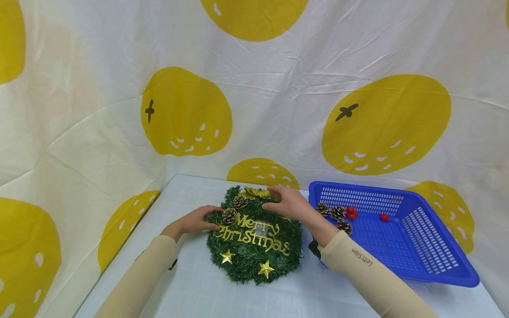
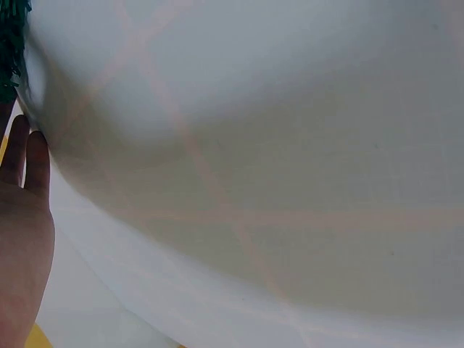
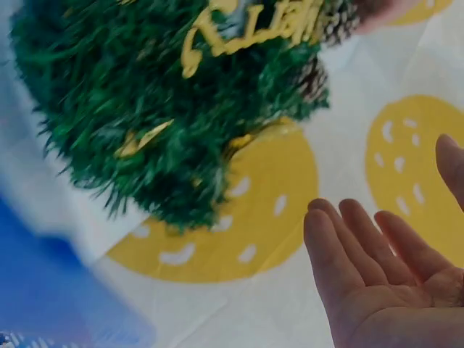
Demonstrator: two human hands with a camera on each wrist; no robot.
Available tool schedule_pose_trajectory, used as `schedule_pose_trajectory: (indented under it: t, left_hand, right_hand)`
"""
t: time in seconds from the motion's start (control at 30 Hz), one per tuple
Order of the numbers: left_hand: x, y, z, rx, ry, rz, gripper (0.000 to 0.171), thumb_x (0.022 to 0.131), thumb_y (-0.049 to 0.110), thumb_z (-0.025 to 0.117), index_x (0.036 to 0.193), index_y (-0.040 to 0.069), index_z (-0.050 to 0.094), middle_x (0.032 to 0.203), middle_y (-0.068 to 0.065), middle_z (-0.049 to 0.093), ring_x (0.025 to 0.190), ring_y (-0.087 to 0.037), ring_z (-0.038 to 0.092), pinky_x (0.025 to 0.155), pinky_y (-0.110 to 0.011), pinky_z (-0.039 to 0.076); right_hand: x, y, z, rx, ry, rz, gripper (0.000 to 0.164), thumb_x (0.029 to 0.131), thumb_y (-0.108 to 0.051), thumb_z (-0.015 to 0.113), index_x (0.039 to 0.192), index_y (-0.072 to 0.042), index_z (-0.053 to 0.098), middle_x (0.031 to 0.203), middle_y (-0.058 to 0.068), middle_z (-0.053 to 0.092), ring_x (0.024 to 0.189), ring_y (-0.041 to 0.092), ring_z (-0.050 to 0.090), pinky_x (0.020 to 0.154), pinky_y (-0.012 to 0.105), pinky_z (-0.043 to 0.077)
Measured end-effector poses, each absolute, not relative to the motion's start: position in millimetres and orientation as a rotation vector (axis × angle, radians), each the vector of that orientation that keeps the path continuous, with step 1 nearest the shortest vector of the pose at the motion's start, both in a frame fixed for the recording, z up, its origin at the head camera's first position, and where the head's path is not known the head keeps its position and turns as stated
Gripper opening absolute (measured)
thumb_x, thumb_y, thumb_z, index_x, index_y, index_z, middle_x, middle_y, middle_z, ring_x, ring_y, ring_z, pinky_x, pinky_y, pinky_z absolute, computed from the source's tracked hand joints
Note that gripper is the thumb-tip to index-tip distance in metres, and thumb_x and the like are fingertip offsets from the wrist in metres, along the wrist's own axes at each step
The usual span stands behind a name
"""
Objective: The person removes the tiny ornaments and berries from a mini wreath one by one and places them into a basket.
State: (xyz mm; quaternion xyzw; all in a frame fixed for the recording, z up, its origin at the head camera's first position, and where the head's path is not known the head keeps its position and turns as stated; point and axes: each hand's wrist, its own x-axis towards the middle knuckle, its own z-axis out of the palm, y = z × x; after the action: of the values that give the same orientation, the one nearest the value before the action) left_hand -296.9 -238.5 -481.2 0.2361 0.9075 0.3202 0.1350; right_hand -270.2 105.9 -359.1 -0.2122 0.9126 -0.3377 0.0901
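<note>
A green tinsel wreath (image 1: pixel 254 265) lies on the table, bearing gold "Merry Christmas" lettering (image 1: pixel 254 236). Two pinecones (image 1: pixel 229 216) sit on its upper left, and a gold bow (image 1: pixel 256 193) is at its top. Two gold stars (image 1: pixel 265 268) decorate the lower part. My left hand (image 1: pixel 197 219) is at the wreath's left edge beside the lower pinecone, its fingers fairly straight in the left wrist view. Over the upper right of the wreath, close to the bow, is my right hand (image 1: pixel 292 204). The right wrist view shows that hand (image 3: pixel 395 290) with fingers extended and nothing held.
To the right stands a blue plastic basket (image 1: pixel 449 278). Inside it are several pinecones (image 1: pixel 338 213) and small red pieces (image 1: pixel 351 213). A white cloth with yellow fruit prints (image 1: pixel 278 123) hangs behind and at the left of the table (image 1: pixel 199 291).
</note>
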Motion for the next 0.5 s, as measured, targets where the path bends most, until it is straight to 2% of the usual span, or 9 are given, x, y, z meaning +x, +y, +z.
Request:
schedule_pose_trajectory:
  t: [0.23,0.5]
  left_hand:
    - [-295.4,-238.0,-480.7,0.664,2.628,0.939,0.067,0.089,0.037,0.072,0.145,0.013,0.046,0.150,-0.019,0.039,0.138,-0.041,0.032,0.110,-0.060,0.028]
    - [-297.9,-237.8,-483.6,0.680,2.640,0.934,0.066,0.089,0.036,0.073,0.145,0.011,0.047,0.148,-0.018,0.042,0.137,-0.040,0.035,0.109,-0.060,0.030]
  right_hand:
    - [-261.4,76.7,-376.7,-0.611,2.690,-1.050,0.062,0.092,-0.034,0.069,0.145,-0.010,0.048,0.140,0.012,0.054,0.127,0.030,0.051,0.101,0.049,0.044]
    - [-253.3,40.1,-409.5,-0.572,2.624,-1.162,0.066,0.091,-0.035,0.070,0.147,-0.011,0.045,0.143,0.012,0.051,0.128,0.031,0.051,0.096,0.051,0.048]
